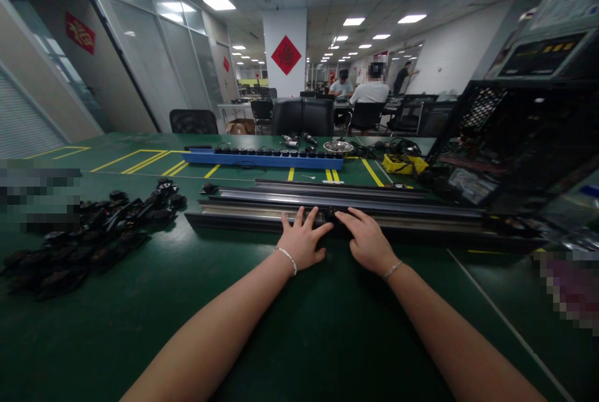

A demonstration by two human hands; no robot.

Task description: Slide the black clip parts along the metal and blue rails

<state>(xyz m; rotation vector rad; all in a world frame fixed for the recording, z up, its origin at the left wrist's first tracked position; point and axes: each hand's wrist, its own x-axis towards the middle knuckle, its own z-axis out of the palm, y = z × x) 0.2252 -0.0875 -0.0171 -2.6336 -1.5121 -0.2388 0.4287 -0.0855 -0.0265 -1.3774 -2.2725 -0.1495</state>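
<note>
- Well, you work at a wide green table (299, 339), with yellow and white lines across its top that perhaps mark out places for things
- At its right side you have a tall black open-fronted equipment housing (496, 146), probably kept to the edge so that it does not block your reach
- Before you lie several long rails (262, 197), side by side and running left to right, most likely so that their full length sits crosswise to your arms
- Beyond them stretches a long blue tray (299, 163) with a row of small dark parts in it, seemingly to keep those parts lined up
- To your left sits a loose heap of black parts (93, 246), apart from the rails
- Behind the rails, near the tray's right end, stands a shiny bowl (350, 148), its contents too small to tell
- Your left hand (302, 246) lies palm down, fingers spread wide over the nearest rail, which seems to steady it
- Your right hand (369, 243) reaches in with index finger stretched out and its tip by the same rail; whether it pinches anything, you cannot tell from this angle
- Between your fingertips sits a small dark piece (331, 213) at the rail, its shape unclear
</note>
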